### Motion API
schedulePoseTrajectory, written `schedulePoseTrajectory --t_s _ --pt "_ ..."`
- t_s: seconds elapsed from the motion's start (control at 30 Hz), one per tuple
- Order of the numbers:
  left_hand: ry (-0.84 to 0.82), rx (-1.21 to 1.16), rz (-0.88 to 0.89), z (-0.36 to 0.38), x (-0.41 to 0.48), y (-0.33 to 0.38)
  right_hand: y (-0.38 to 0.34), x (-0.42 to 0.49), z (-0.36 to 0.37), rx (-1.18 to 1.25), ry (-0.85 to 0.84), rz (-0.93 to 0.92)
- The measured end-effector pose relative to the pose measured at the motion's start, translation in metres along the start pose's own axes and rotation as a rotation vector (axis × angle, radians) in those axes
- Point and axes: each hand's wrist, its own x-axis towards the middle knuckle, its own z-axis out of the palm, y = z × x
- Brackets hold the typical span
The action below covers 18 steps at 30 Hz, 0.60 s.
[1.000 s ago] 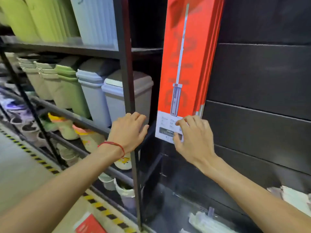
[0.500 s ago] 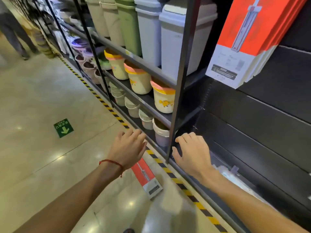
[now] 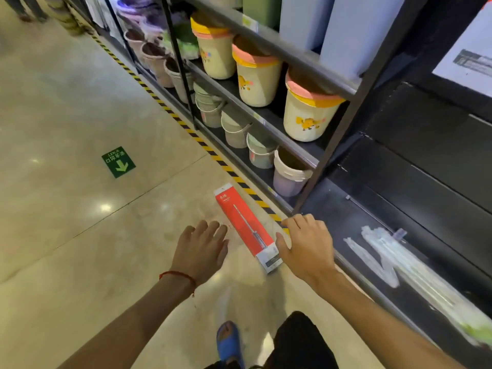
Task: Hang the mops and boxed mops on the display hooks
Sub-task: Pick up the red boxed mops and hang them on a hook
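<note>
Glossy beige tile floor point(image 3: 66, 107), ceiling-light glare spots point(image 3: 105, 208) on it, a green arrow sticker point(image 3: 118, 162) stuck flat, yellow-black hazard tape point(image 3: 165, 106) running along the foot of the racking. Black metal shelving point(image 3: 332, 143) to the right, tiers packed with cream buckets point(image 3: 306, 121) rimmed yellow and pink, plainer pails point(image 3: 288, 174) on the lowest tier. Beyond the near upright, dark horizontal wall panels point(image 3: 426, 166) above a black base shelf point(image 3: 332, 217).

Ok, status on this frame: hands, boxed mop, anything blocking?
Left hand, right hand open, empty. Red boxed mop flat on floor between them, unhung. Nothing in the way.
</note>
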Motion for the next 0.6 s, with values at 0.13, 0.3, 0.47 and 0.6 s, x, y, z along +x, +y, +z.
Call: schedulePoseTrajectory --t_s 0.13,0.3,0.47,0.6 --pt "-0.074 -0.032 -0.030 0.015 0.007 -0.029 -0.018 0.009 0.019 -0.019 -0.075 -0.015" --pt "-0.007 -0.096 -0.013 0.039 0.043 -0.050 -0.021 0.053 0.046 -0.020 -0.059 -0.055" --pt "0.019 -0.126 -0.049 0.058 0.094 -0.066 -0.005 0.119 0.074 0.035 -0.057 -0.087" --pt "-0.042 -0.136 -0.113 0.074 0.136 -0.080 0.008 0.167 0.111 0.108 -0.012 -0.123"
